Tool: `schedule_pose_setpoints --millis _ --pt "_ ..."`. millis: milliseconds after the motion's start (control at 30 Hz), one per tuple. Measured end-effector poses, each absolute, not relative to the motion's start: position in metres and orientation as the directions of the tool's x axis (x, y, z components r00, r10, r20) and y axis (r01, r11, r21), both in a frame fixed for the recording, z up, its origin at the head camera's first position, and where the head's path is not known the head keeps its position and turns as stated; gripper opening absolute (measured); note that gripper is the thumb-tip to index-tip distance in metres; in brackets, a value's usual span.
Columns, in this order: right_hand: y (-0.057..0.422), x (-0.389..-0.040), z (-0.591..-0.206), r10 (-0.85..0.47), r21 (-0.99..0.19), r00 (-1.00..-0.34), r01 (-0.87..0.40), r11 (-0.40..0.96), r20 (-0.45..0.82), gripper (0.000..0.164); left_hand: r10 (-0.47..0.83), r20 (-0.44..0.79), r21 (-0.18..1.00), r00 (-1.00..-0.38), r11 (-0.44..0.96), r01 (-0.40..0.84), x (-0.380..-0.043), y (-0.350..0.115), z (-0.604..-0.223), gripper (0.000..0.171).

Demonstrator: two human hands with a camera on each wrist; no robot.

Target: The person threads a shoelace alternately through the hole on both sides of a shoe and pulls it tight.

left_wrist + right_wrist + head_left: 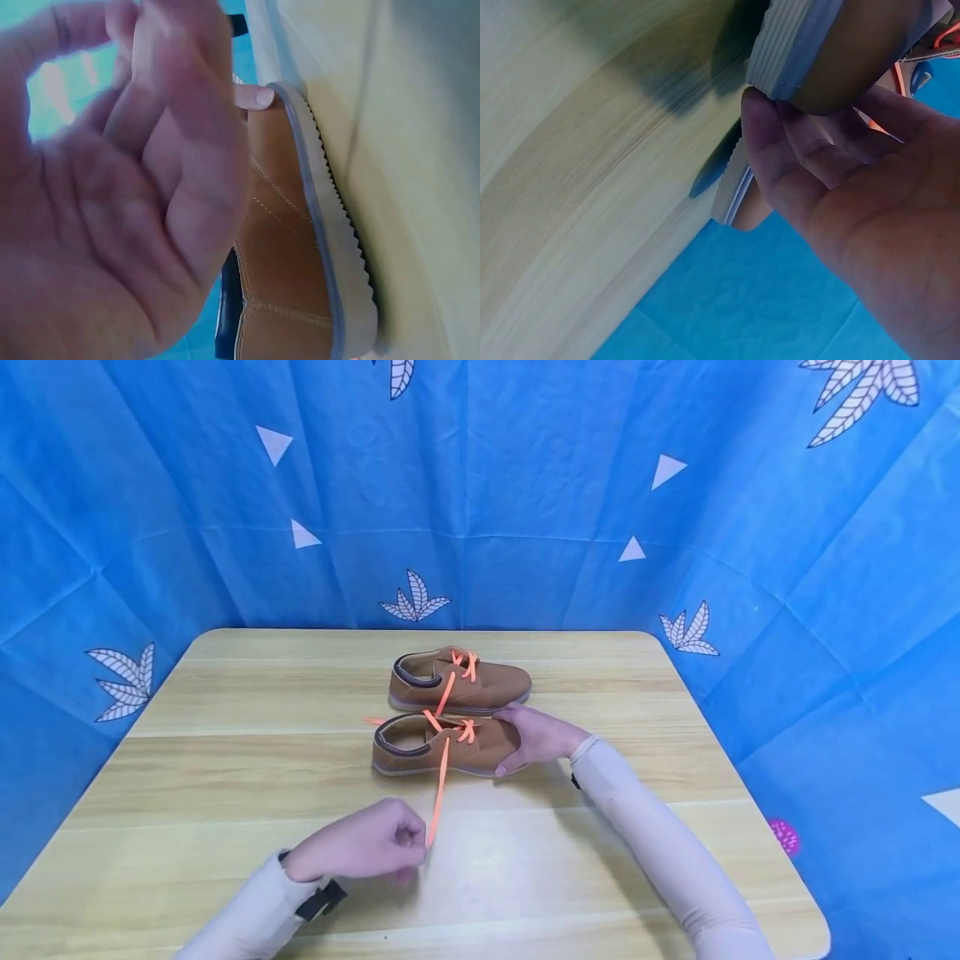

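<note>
Two brown shoes with orange laces lie side by side on the table, toes to the right. My right hand point(542, 737) grips the toe of the near shoe point(487, 747), thumb on its front side and fingers on the far side. In front of that shoe, my left hand point(375, 842) pinches the end of an orange shoelace point(439, 789), which runs taut from the eyelets towards me. Behind stands the far shoe point(495, 683), untouched by the left hand. In the left wrist view the curled fingers hide the lace; the shoe's side point(285, 217) shows beyond.
The wooden table point(225, 735) has rounded corners. Around its back and sides hangs a blue curtain point(525, 460) with white leaves and triangles. Another orange lace end point(372, 721) sticks out left between the shoes.
</note>
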State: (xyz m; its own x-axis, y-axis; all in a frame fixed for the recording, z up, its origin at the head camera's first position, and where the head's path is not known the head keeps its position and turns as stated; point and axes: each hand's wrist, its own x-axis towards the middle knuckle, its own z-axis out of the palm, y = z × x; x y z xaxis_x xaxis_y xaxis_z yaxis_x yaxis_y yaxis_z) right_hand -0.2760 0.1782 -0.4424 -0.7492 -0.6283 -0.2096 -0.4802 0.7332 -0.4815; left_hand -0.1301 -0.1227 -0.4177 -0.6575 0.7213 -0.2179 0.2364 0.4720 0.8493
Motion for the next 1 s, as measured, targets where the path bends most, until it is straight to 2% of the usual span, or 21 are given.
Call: schedule_pose_setpoints --millis 133,233,300,433,500,567,667,833,900,1000 --pt "0.177 -0.276 -0.440 -0.624 -0.478 -0.747 -0.472 0.741 -0.228 0.109 0.758 -0.236 0.878 -0.608 0.434 0.201 -0.123 -0.137 -0.421 0.026" --pt "0.177 -0.276 -0.440 -0.624 -0.477 -0.746 -0.471 0.742 -0.234 0.110 0.744 -0.232 0.866 -0.626 0.451 0.215 -0.125 -0.145 -0.425 0.026" --pt "0.178 -0.276 -0.439 -0.623 -0.478 -0.747 -0.470 0.742 -0.232 0.110 0.716 -0.243 0.823 -0.655 0.510 0.252 -0.127 -0.147 -0.427 0.026" --pt "0.178 -0.277 -0.440 -0.628 -0.475 -0.743 -0.478 0.739 -0.231 0.110 0.609 -0.266 0.631 -0.747 0.696 0.343 -0.132 -0.145 -0.427 0.022" --pt "0.177 -0.279 -0.439 -0.637 -0.477 -0.734 -0.483 0.734 -0.237 0.110 0.535 -0.252 0.540 -0.807 0.769 0.341 -0.137 -0.140 -0.427 0.019" --pt "0.177 -0.281 -0.437 -0.649 -0.487 -0.720 -0.488 0.725 -0.244 0.106 0.465 -0.204 0.506 -0.861 0.803 0.314 -0.144 -0.134 -0.427 0.019" --pt "0.177 -0.285 -0.429 -0.678 -0.530 -0.706 -0.502 0.683 -0.204 0.089 0.397 -0.102 0.501 -0.912 0.813 0.298 -0.156 -0.120 -0.428 0.026" --pt "0.163 -0.295 -0.407 -0.744 -0.619 -0.667 -0.596 0.511 0.029 0.036 0.353 0.079 0.468 -0.932 0.813 0.347 -0.172 -0.095 -0.427 0.036" --pt "0.151 -0.300 -0.396 -0.785 -0.619 -0.615 -0.645 0.449 0.071 0.025 0.339 0.129 0.448 -0.932 0.818 0.360 -0.176 -0.087 -0.426 0.037" --pt "0.132 -0.303 -0.381 -0.850 -0.616 -0.527 -0.669 0.416 -0.002 0.020 0.322 0.179 0.406 -0.930 0.836 0.368 -0.179 -0.079 -0.425 0.036"
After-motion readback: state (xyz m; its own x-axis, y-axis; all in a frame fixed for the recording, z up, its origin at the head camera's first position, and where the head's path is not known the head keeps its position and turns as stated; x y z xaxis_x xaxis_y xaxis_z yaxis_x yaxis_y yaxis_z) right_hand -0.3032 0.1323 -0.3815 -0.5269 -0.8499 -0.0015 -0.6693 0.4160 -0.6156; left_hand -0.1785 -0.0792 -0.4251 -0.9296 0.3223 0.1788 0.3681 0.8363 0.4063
